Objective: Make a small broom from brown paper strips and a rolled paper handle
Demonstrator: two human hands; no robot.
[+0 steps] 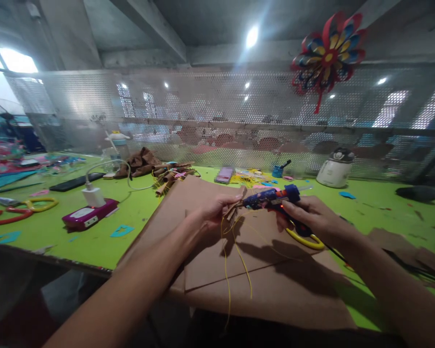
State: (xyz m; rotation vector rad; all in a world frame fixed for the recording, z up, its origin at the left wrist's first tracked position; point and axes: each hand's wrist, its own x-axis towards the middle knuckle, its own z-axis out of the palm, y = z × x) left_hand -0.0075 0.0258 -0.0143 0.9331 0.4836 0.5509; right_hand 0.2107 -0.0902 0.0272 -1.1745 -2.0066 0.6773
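My left hand (217,212) pinches a small folded piece of brown paper (232,212) with thin yellow strings (243,261) trailing down from it. In my right hand (308,215) is a dark blue glue gun (264,198), a clear glue stick poking from its back end. The nozzle points left and meets the brown paper, or lies very close to it; I cannot tell whether they touch. A small red light glows on the gun. Below both hands lies a sheet of brown cardboard (217,302). Yellow-handled scissors (313,243) rest under my right hand, partly hidden.
On the green table (130,251), a purple power strip (90,214) with a white plug stands left, near red-handled scissors (7,216). Rolled brown paper pieces (172,178), a phone (224,175) and a white kettle-like container (335,169) stand farther back. A cord trails right of the gun.
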